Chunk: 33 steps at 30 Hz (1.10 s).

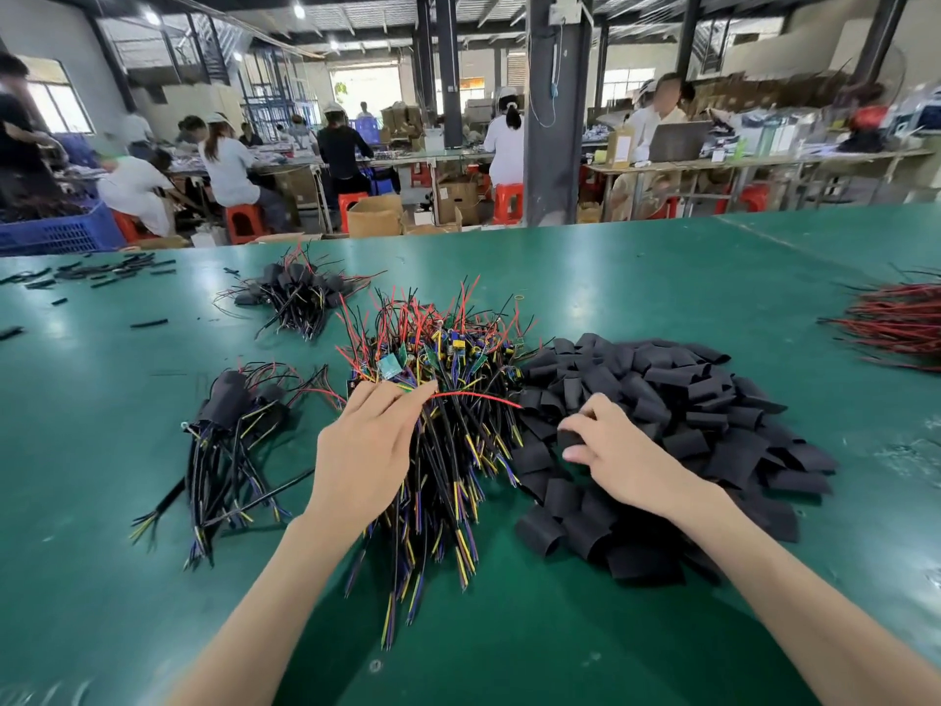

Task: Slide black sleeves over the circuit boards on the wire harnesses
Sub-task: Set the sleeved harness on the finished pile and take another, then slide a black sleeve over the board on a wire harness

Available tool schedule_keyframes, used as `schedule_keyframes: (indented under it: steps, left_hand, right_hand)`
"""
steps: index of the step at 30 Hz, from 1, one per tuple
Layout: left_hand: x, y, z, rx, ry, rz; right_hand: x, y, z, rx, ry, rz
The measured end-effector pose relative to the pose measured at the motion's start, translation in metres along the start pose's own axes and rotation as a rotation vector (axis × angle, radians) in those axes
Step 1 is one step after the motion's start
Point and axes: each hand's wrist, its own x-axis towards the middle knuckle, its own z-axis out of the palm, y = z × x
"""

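A big heap of wire harnesses (448,400) with small circuit boards and red, black, yellow and blue wires lies in the middle of the green table. My left hand (364,450) rests on its near left side, fingertips pinching a harness with a red wire sticking out to the right. To the right spreads a pile of flat black sleeves (677,425). My right hand (618,450) lies on that pile, thumb and fingers closed on one black sleeve (570,438) at its left edge.
Two bundles of sleeved harnesses lie to the left, one near (229,430) and one farther back (295,295). Loose black tube pieces (102,272) are scattered at the far left. A pile of red wires (901,323) sits at the right edge. People work at benches beyond the table.
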Motion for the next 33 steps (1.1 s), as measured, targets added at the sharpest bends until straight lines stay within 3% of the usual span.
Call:
schedule_keyframes:
  steps: [4,8,16,22,33]
  left_hand:
    - [-0.001,0.005,-0.002,-0.084,0.041,-0.012]
    - [-0.001,0.007,-0.003,-0.139,0.081,-0.025]
    - [-0.002,0.011,0.001,-0.290,0.105,0.022]
    - [-0.002,0.011,0.000,-0.376,0.175,-0.041]
    - [-0.002,0.012,0.001,-0.275,0.115,0.002]
  right_hand:
    - [-0.003,-0.013,-0.010,0.279,0.158,-0.054]
    - [-0.006,-0.023,-0.012,0.343,0.230,-0.123]
    - [-0.007,-0.027,-0.013,0.437,0.253,-0.113]
    - [-0.007,-0.026,-0.011,0.439,0.265,-0.090]
    - [-0.012,-0.034,-0.019,0.662,0.239,-0.189]
